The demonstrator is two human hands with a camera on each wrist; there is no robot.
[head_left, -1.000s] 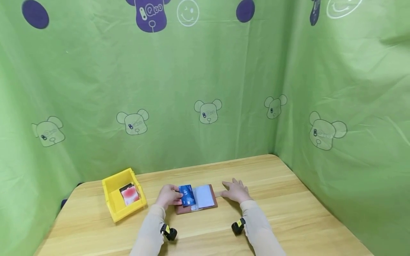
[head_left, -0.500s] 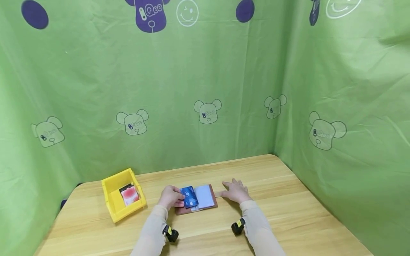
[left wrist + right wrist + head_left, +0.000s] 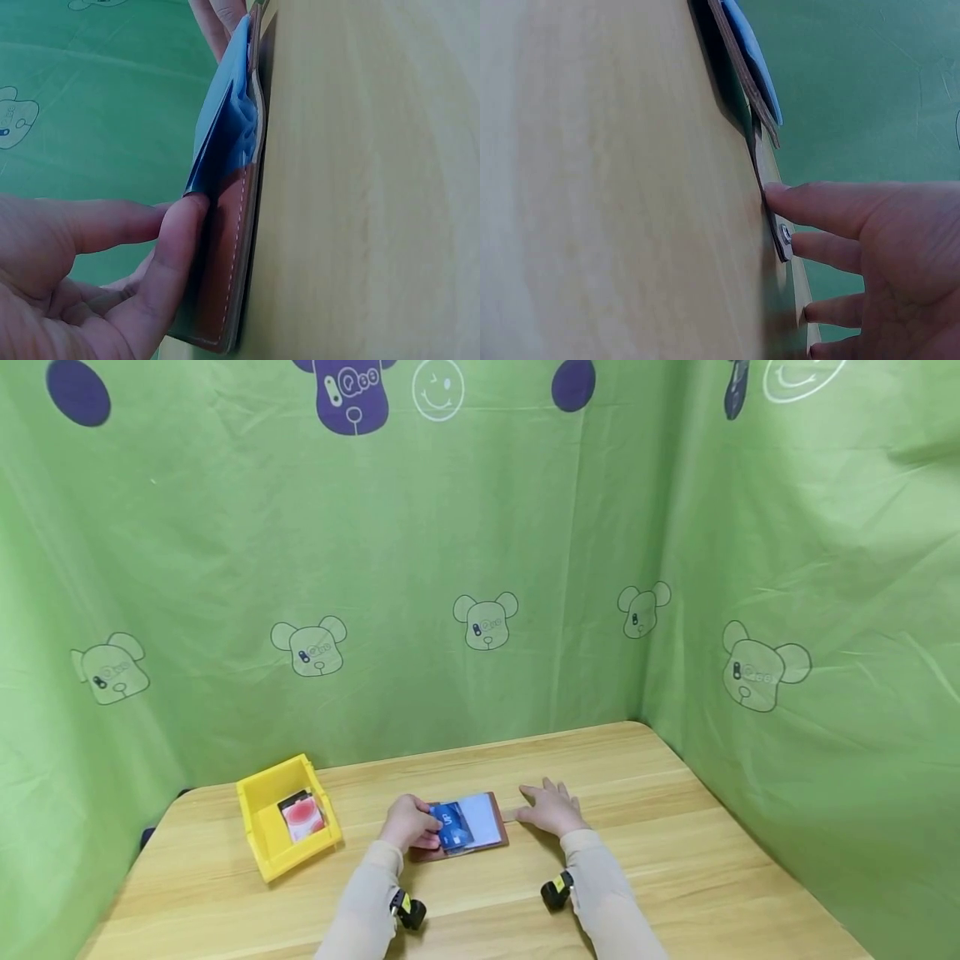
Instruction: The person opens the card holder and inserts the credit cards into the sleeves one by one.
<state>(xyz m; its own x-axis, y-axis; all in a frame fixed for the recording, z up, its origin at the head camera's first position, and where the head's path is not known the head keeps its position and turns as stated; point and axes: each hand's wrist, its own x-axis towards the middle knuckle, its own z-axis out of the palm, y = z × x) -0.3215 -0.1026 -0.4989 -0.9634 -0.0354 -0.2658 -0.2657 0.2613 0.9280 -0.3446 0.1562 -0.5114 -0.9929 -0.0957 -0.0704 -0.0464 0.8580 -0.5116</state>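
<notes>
An open brown card holder (image 3: 497, 820) with pale plastic sleeves (image 3: 482, 817) lies on the table. My left hand (image 3: 409, 823) pinches a blue card (image 3: 454, 825) by its left end, between thumb and fingers. The card lies slanted over the left half of the holder, its far end against the sleeves. In the left wrist view, the pinched edge stands above the stitched brown cover (image 3: 229, 277). To the right, my right hand (image 3: 553, 810) touches the holder's closing strap (image 3: 762, 161) with its thumb. A finger is beside the strap's metal snap (image 3: 785, 233).
A yellow bin (image 3: 303, 853) stands at the table's left side. Inside it lie a pink-and-white card (image 3: 304, 820) and a black one partly beneath it. A green curtain (image 3: 405, 710) hangs behind the wooden table (image 3: 675, 860) and along its sides.
My left hand has moved right and slightly down with the blue card, which now covers more of the holder and overlaps the sleeves. My right hand stays on the strap.
</notes>
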